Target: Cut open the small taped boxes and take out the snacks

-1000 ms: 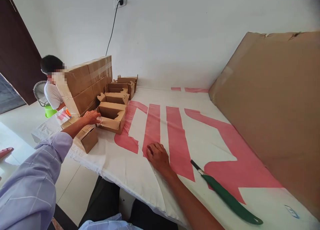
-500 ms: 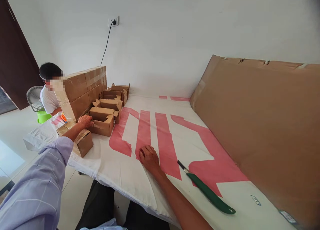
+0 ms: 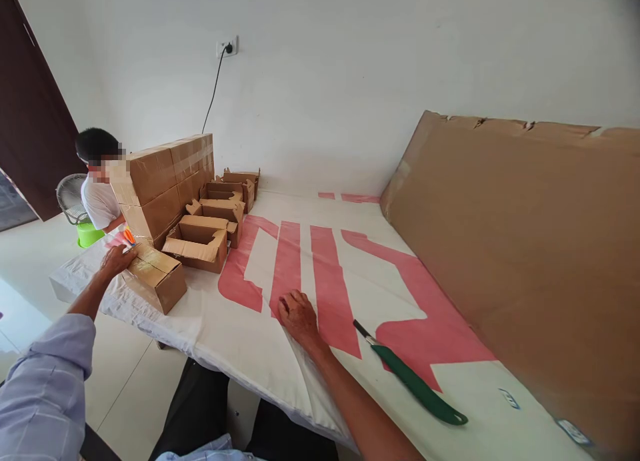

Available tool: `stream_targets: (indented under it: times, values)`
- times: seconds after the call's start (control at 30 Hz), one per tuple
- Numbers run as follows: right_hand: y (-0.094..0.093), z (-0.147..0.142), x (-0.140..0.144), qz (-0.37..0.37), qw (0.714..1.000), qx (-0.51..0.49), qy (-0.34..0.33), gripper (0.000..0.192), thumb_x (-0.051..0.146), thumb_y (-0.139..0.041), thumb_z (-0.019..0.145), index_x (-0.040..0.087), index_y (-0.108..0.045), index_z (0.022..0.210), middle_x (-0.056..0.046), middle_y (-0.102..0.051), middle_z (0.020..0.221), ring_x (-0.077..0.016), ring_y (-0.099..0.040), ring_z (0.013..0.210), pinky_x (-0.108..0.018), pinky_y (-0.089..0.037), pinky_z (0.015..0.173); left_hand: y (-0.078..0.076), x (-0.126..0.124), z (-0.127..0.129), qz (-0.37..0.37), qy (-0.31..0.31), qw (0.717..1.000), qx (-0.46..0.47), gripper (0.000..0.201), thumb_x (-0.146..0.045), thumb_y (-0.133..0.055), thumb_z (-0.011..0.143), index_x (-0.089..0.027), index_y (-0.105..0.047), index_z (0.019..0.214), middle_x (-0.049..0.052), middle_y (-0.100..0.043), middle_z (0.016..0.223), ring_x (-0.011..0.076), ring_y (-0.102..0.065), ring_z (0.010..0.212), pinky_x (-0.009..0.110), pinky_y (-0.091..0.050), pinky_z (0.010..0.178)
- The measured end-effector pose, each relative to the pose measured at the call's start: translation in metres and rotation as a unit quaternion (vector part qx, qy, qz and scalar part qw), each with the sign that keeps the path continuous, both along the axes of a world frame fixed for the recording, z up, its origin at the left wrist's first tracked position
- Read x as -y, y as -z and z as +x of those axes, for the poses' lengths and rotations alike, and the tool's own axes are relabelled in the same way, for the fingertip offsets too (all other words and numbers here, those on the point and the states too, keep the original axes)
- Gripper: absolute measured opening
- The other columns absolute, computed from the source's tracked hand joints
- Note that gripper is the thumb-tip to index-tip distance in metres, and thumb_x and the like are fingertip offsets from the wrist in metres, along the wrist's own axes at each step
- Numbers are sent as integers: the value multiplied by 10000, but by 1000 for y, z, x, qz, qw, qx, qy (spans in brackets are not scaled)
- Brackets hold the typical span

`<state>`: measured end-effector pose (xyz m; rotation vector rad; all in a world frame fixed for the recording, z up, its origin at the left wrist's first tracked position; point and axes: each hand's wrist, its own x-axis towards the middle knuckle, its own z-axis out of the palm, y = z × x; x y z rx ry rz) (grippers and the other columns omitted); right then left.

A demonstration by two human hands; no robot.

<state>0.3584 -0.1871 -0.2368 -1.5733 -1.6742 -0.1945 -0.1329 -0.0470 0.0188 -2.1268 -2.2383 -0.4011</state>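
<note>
One closed brown carton (image 3: 156, 279), taped top, left hand (image 3: 117, 259) touching

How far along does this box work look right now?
Looks partly done. Several sealed cartons are stacked by the wall, taped shut. In hand: the left hand rests on a small closed box at the table's near edge, while the right hand lies flat on the cloth, apart from the green-handled knife. Left, it seems: a row of open boxes with flaps up.
</note>
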Motion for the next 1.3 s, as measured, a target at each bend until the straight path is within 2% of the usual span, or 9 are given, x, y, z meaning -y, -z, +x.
stream_targets:
  times: [0.1,0.2,0.37,0.47,0.57,0.77,0.9,1.03,1.3]
  values:
    - [-2,-1,1,-3,1000,-16,-2,179,182,-490,948,229,-625,841,-74,-630,907,-245,-507,880,-361,-408,802,4,11,-4,-29,18,999,32,374,-469,-497,907,-173,-671,758,71,-696,729,264,-684,783,300,-463,658]
    - [-5,-2,2,-8,999,-38,-8,180,194,-492,945,232,-622,827,-72,-636,900,-245,-514,876,-360,-411,787,17,35,13,-53,57,995,60,415,-523,-489,895,-187,-661,723,45,-684,690,246,-672,747,289,-447,632]
    - [-9,0,8,-28,995,-94,-23,184,230,-500,936,242,-622,799,-78,-656,879,-247,-539,866,-382,-440,802,46,96,57,-89,169,973,130,499,-625,-492,908,-208,-756,991,68,-790,991,261,-715,911,323,-515,795]
    - [-12,3,15,-44,988,-143,-31,158,291,-525,928,243,-664,869,-93,-700,943,-257,-588,895,-401,-490,811,57,124,77,-75,192,954,217,562,-595,-484,925,-188,-715,1236,90,-785,1041,256,-709,898,353,-531,831]
    - [-17,2,28,-56,978,-195,-39,264,418,-508,963,241,-700,1001,-98,-730,1030,-258,-657,930,-414,-554,811,65,136,86,-36,180,937,296,582,-531,-511,911,-182,-652,1355,88,-762,1126,210,-680,821,338,-543,797]
    - [-42,-39,76,-89,940,-318,-81,489,600,-525,1010,216,-700,1258,-140,-743,1263,-302,-706,1152,-463,-601,934,77,141,91,-29,198,904,379,433,-487,-548,886,-188,-761,1115,81,-767,1116,215,-672,899,327,-549,828]
    - [-65,-76,108,-120,884,-413,-180,575,623,-513,1023,279,-599,1475,-118,-657,1466,-322,-604,1369,-492,-552,1078,79,147,96,-56,191,895,400,443,-470,-545,893,-195,-762,1164,55,-765,1022,192,-659,827,305,-542,772]
    - [-74,-89,125,-123,878,-413,-207,666,639,-481,1026,290,-467,1593,-107,-552,1588,-335,-506,1475,-487,-531,1118,74,154,101,-68,203,894,395,396,-441,-575,874,-206,-759,1134,42,-748,988,159,-617,733,293,-523,723]
    - [-69,-89,130,-158,880,-412,-174,656,538,-599,995,331,-439,1597,-108,-578,1547,-342,-582,1382,-494,-565,1049,53,147,106,-130,212,893,375,300,-276,-577,694,-200,-719,946,6,-736,874,151,-608,676,264,-458,604]
